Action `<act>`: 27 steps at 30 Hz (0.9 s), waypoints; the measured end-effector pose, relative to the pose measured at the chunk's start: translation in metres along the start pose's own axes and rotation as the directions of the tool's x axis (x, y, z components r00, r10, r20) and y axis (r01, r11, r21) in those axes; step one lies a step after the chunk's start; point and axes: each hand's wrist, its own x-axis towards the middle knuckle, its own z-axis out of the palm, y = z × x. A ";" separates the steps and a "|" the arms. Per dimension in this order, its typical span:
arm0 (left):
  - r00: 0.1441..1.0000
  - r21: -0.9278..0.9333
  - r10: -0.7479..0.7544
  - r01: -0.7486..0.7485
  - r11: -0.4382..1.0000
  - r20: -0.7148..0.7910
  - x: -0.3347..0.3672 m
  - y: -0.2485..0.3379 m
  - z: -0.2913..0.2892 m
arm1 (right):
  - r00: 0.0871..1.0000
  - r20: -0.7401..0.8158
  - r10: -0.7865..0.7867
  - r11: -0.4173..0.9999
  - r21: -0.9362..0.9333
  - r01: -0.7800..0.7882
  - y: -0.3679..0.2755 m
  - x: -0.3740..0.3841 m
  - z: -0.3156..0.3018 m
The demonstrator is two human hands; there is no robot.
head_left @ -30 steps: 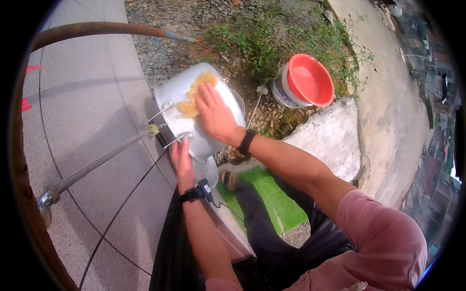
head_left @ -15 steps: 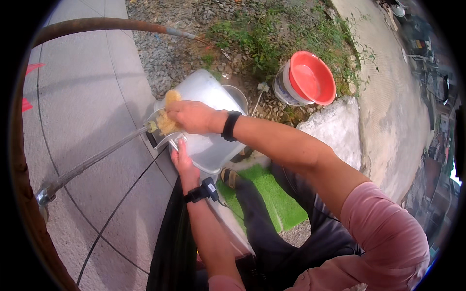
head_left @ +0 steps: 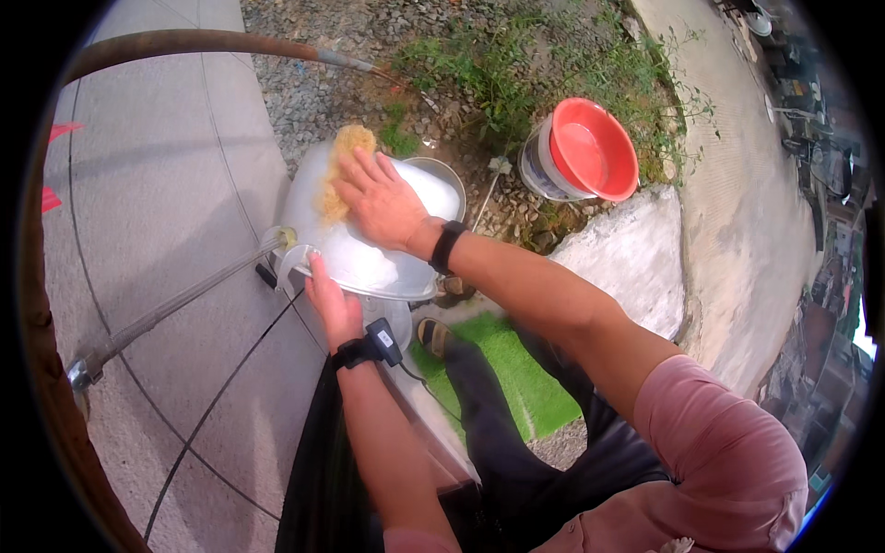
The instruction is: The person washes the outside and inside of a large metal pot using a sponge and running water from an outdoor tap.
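A whitish, pale metallic pot [head_left: 304,198] is tipped over in front of me, its rounded outside facing up and its rim towards me. My left hand [head_left: 334,304] grips it at the loop handle [head_left: 293,261] on the rim; its thumb is uppermost and the other fingers are partly hidden. My right hand [head_left: 378,198] presses a yellow-brown fibrous loofah [head_left: 353,140] against the pot's side, fingers fairly straight over it. A translucent tub [head_left: 389,318] shows in part under the pot's rim.
A metal tap with a long spout [head_left: 175,309] reaches in from the left. A red basin [head_left: 595,147] sits tilted on a pale bucket [head_left: 539,170] at the right. A rusty pipe [head_left: 194,43] crosses the upper left. Green matting [head_left: 498,369] lies by my foot.
My right hand has slid the loofah from the pot's rim and handle up onto its rounded side, and its fingers have straightened. The pot has turned, with my left hand still at the handle.
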 end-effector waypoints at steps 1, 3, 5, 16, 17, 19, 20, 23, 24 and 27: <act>1.000 0.001 0.010 -0.010 1.000 -0.008 0.005 0.003 0.003 | 0.999 0.007 0.052 0.998 -0.025 -0.052 0.002 0.018 0.000; 0.995 -0.071 0.065 -0.060 0.996 0.078 0.013 0.010 0.008 | 0.998 0.052 0.020 0.999 0.040 -0.023 0.003 0.029 0.003; 0.993 -0.112 0.057 -0.045 0.993 0.106 0.017 0.013 0.007 | 0.978 0.059 -0.199 0.974 0.118 0.191 0.006 0.005 0.015; 0.982 -0.004 -0.066 0.067 0.998 0.179 0.005 0.004 -0.007 | 0.960 0.042 -0.278 0.957 0.099 0.273 -0.021 -0.017 0.015; 0.981 -0.003 -0.067 0.069 0.998 0.184 0.006 0.001 -0.005 | 0.965 0.063 -0.253 0.964 0.097 0.246 -0.023 -0.014 0.013; 0.968 -0.160 -0.029 0.070 0.985 0.249 0.007 0.003 -0.007 | 0.967 0.082 -0.241 0.967 0.106 0.232 -0.028 -0.022 0.014; 0.969 -0.165 -0.025 0.067 0.984 0.245 0.004 0.003 -0.007 | 0.913 0.106 -0.394 0.918 0.092 0.386 -0.025 -0.045 0.010; 0.987 -0.049 -0.152 0.155 0.987 0.058 -0.014 0.001 -0.001 | 0.834 0.104 -0.542 0.831 0.215 0.513 -0.003 -0.082 0.002; 0.981 -0.044 -0.127 0.135 0.990 0.150 -0.014 -0.005 -0.006 | 0.835 0.070 -0.546 0.797 0.348 0.493 -0.006 -0.081 -0.005; 0.957 -0.020 -0.104 0.114 0.993 0.271 -0.011 -0.005 -0.018 | 0.833 0.256 -0.491 0.796 0.519 0.310 -0.021 -0.058 -0.013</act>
